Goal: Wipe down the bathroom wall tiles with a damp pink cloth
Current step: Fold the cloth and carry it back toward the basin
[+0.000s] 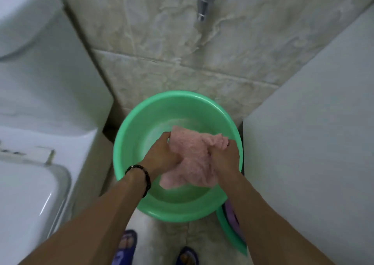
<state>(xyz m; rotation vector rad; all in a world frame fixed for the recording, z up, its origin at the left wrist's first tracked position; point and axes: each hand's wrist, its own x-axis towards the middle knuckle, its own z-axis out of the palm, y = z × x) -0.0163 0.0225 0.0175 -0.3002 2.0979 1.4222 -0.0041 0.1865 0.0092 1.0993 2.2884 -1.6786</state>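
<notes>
Both hands are clamped on the pink cloth [192, 155], low in the centre of the frame. The left hand [162, 155] grips its left edge with the fingers curled round the fabric. The right hand [224, 155] pinches the right side. The cloth is bunched between them and its lower end droops toward the bottom of the green basin [129, 135]. The basin stands on the floor under the tap [204, 1] at the top of the frame. I cannot tell through the blur whether there is water in it, nor how wet the cloth is.

This looks like wringing or rinsing ahead of the wiping. The beige wall tiles [162, 41] fill the upper middle of the frame and are well apart from the cloth.

Several things could go wrong from here. If the cloth is wrung too little, it will likely drip down the tiles and onto the floor around the blue sandals [126, 244] at the bottom edge, and that is a slipping hazard. A hard twist off-centre could splash over the basin's rim. The space is tight, with the toilet [30, 183] at lower left and a white panel [313, 123] on the right. An elbow swung wide while lifting the cloth might knock either one. The second green basin [228, 232], tucked at lower right, could be kicked when stepping back.
</notes>
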